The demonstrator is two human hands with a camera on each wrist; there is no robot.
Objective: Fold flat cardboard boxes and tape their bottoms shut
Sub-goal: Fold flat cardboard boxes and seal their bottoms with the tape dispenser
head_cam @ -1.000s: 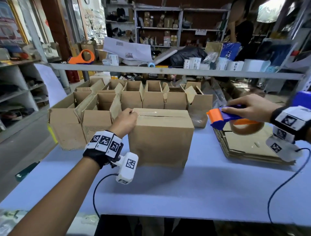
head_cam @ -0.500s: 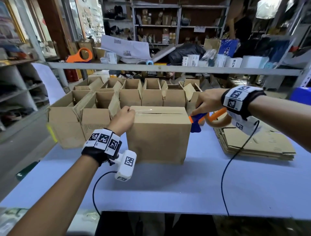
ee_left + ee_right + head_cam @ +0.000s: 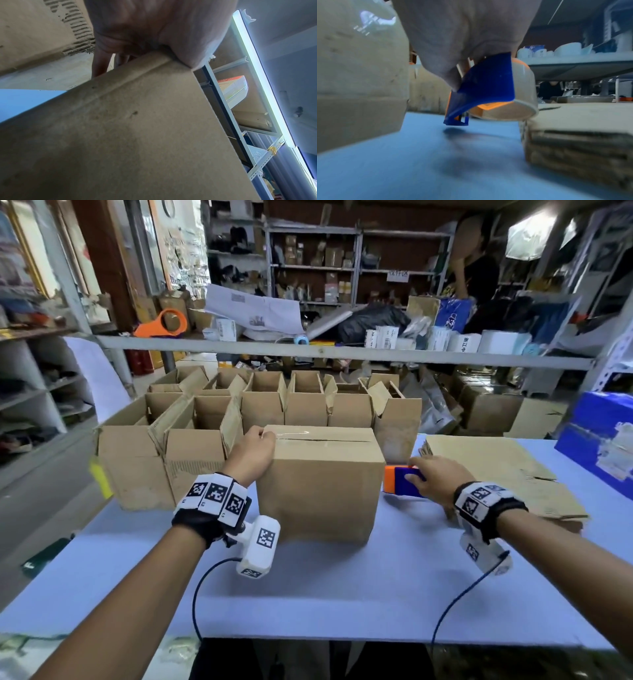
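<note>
A worker's left hand (image 3: 255, 447) is clasping the top left edge of an upturned box (image 3: 322, 484) standing on the blue bench (image 3: 342, 587), its bottom seam already glossy with tape, while the right hand (image 3: 436, 478) is grasping a tape dispenser (image 3: 402, 480) low beside the box, near a stack of flat cartons (image 3: 507, 474). Best practice here is probably parking the dispenser within reach before flipping the box. The tape's end down the box's right side is hidden.
</note>
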